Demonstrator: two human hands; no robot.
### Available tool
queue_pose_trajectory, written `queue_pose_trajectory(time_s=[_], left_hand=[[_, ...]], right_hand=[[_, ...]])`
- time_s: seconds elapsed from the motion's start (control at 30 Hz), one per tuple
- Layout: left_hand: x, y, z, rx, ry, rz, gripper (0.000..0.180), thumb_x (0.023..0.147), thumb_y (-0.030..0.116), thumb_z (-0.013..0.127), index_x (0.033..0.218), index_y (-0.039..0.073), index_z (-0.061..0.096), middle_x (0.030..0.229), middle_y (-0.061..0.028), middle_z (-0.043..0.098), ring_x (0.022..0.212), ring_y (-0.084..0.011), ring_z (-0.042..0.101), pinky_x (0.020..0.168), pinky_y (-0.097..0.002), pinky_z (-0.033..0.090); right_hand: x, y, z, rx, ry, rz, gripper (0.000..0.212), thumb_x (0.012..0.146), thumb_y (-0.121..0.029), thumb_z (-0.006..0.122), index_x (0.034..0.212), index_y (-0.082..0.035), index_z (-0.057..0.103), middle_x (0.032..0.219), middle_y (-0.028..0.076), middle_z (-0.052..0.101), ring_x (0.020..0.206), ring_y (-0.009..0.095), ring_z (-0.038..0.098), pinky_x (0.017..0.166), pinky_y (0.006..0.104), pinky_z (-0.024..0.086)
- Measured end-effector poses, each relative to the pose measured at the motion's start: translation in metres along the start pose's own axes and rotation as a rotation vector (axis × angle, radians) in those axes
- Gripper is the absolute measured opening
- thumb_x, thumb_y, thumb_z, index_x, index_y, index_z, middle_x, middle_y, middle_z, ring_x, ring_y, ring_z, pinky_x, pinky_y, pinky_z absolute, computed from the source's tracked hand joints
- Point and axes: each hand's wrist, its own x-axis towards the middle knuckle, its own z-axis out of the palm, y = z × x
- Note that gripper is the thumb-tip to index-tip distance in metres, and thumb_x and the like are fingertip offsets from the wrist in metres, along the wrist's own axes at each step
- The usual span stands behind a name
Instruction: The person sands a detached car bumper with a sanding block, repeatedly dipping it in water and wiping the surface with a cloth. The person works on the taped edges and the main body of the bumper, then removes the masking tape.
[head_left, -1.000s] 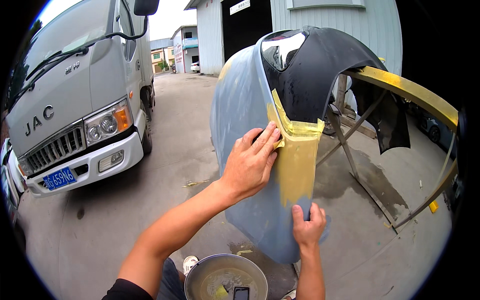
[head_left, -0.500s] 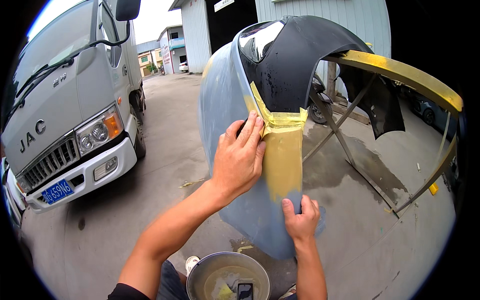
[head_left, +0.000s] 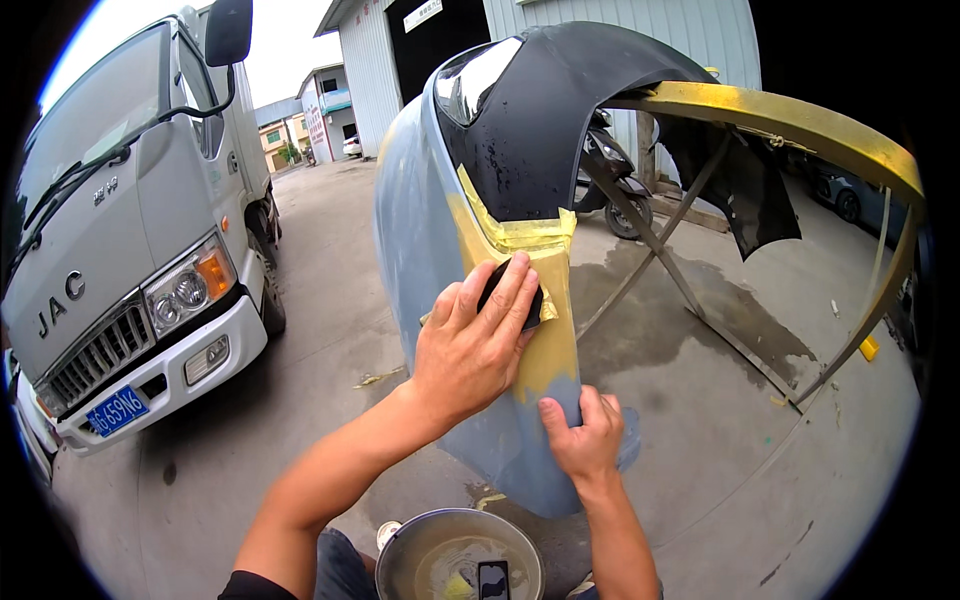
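Note:
My left hand (head_left: 478,340) presses a black sanding block (head_left: 531,311) flat against a car bumper (head_left: 500,440), fingers laid over it. Yellowish paper sticks out at the block's edges. The bumper is patchy blue-grey, with a tan-yellow patch (head_left: 550,350) under and beside the block. Yellow masking tape (head_left: 525,236) runs just above, along the border of the bumper's black part (head_left: 530,150). Lower down, my right hand (head_left: 588,435) grips the bumper's right edge, thumb on its front face and fingers curled round the side, partly hidden.
Below stands a metal basin (head_left: 405,545) of cloudy water, with a dark phone-like rectangle (head_left: 493,580) at its near side. A metal stand (head_left: 650,250) with a yellow curved bar (head_left: 800,115) is at right. A white truck (head_left: 130,230) is parked left; a scooter (head_left: 625,200) stands behind.
The sanding block under my left hand has moved down and right over the bumper, away from the tape corner, and shows more. My right hand keeps its hold. The whole view has shifted slightly.

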Motion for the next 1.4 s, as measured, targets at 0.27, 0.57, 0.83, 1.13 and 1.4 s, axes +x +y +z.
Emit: queue_pose_trajectory(time_s=[0.27, 0.57, 0.83, 1.13, 1.4], left_hand=[[0.011, -0.023, -0.014, 0.027, -0.089, 0.210, 0.061, 0.080, 0.022, 0.073, 0.136, 0.007, 0.057, 0.148, -0.0043, 0.050, 0.133, -0.0245, 0.043, 0.105, -0.0381, 0.036], [0.025, -0.045, -0.025, 0.017, -0.195, 0.309, 0.056, 0.084, 0.023, 0.070, 0.136, 0.009, 0.057, 0.147, -0.0022, 0.051, 0.131, -0.0227, 0.044, 0.103, -0.0366, 0.037], [0.032, -0.044, -0.029, -0.016, -0.238, 0.324, 0.056, 0.083, 0.021, 0.071, 0.136, 0.007, 0.057, 0.147, -0.0025, 0.051, 0.133, -0.0225, 0.043, 0.105, -0.0370, 0.036], [0.025, -0.019, -0.018, 0.002, -0.213, 0.430, 0.053, 0.084, 0.024, 0.070, 0.133, 0.008, 0.060, 0.146, -0.0029, 0.052, 0.132, -0.0208, 0.044, 0.104, -0.0353, 0.038], [0.048, -0.012, -0.015, 0.154, -0.142, 0.377, 0.049, 0.085, 0.026, 0.069, 0.129, 0.006, 0.062, 0.142, -0.0019, 0.054, 0.126, -0.0233, 0.046, 0.100, -0.0357, 0.039]], right_hand=[[0.001, -0.003, -0.004, 0.013, 0.004, 0.012, 0.039, 0.080, -0.040, 0.079, 0.075, -0.006, 0.061, 0.067, 0.010, 0.065, 0.063, 0.030, 0.061, 0.070, 0.0381, 0.044], [0.000, 0.000, -0.001, 0.010, 0.021, 0.002, 0.041, 0.080, -0.043, 0.079, 0.074, -0.007, 0.061, 0.065, 0.010, 0.064, 0.060, 0.029, 0.059, 0.068, 0.0373, 0.043], [-0.002, 0.002, -0.002, 0.000, -0.004, 0.013, 0.040, 0.080, -0.041, 0.079, 0.075, -0.006, 0.060, 0.069, 0.011, 0.065, 0.063, 0.032, 0.057, 0.068, 0.0390, 0.045], [-0.001, -0.001, -0.002, 0.016, -0.001, 0.052, 0.039, 0.076, -0.037, 0.082, 0.072, -0.006, 0.058, 0.069, 0.012, 0.064, 0.064, 0.034, 0.055, 0.068, 0.0402, 0.045], [0.002, -0.005, -0.005, 0.019, 0.016, 0.040, 0.039, 0.077, -0.037, 0.081, 0.072, -0.006, 0.058, 0.068, 0.012, 0.064, 0.064, 0.033, 0.056, 0.068, 0.0402, 0.045]])
